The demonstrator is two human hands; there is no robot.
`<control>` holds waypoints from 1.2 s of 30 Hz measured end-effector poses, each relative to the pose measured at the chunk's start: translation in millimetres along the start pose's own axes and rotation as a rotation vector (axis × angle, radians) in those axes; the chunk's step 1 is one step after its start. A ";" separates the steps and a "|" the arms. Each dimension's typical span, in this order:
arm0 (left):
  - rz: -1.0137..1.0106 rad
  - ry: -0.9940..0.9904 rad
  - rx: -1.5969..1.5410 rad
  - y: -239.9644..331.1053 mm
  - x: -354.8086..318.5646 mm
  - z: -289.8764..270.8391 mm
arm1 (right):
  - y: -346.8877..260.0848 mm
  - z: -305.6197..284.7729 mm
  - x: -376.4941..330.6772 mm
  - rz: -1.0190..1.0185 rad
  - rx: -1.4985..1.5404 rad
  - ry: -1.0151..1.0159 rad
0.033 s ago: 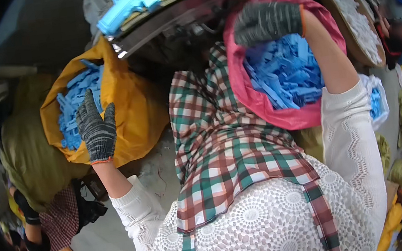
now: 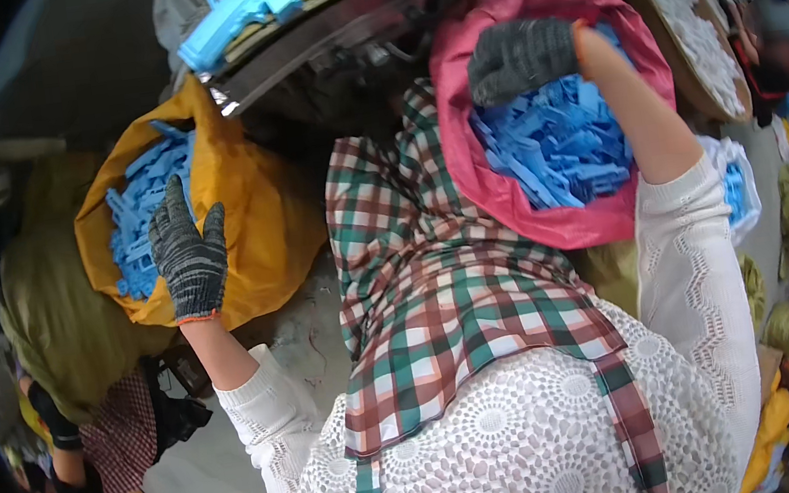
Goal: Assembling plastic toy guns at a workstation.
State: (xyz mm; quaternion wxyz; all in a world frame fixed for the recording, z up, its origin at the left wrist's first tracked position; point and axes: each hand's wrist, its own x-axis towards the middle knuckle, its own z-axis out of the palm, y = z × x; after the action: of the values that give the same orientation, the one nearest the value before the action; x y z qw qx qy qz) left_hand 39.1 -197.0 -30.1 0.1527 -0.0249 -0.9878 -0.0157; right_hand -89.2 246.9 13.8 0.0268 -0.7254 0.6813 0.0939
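My left hand (image 2: 189,257), in a dark grey knitted glove with an orange cuff edge, is open with its thumb apart. It lies over the near side of a yellow bag (image 2: 253,215) full of light-blue plastic pieces (image 2: 152,193). Over the far part of a pink bag (image 2: 550,227), my gloved right hand (image 2: 524,60) has its fingers curled downward and together. Whatever they may hold is hidden beneath the glove. More blue plastic pieces (image 2: 559,142) fill this bag. A light-blue toy gun (image 2: 243,14) lies on the bench edge ahead.
The metal-edged bench (image 2: 321,49) crosses the top. To the far right stands a long tray (image 2: 681,14) of white pieces, with a white bag (image 2: 737,190) below it. Olive sacks (image 2: 60,288) stand at left. Another person (image 2: 102,430) sits at lower left; one more (image 2: 776,62) is at right.
My right hand has shifted slightly down over the pink bag. The bench and toy gun sit slightly further up and left in view. My left hand has barely moved.
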 end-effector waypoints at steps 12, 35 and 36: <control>0.079 -0.215 -0.312 47.0 2.9 6.5 | -55.8 113.7 18.4 1.000 0.371 -0.115; 0.479 -0.082 -1.033 122.7 13.1 25.7 | -72.7 -79.8 41.3 0.433 0.627 0.486; 0.476 -0.077 -1.030 122.2 14.9 28.2 | -68.7 -76.7 42.2 0.427 0.624 0.486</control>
State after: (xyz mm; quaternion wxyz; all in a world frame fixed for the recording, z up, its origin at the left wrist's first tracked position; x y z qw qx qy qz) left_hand 23.0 -73.4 -49.6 0.0840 -0.3185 -0.8248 -0.4596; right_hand -11.0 197.5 75.6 0.0636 -0.5269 0.7979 -0.2859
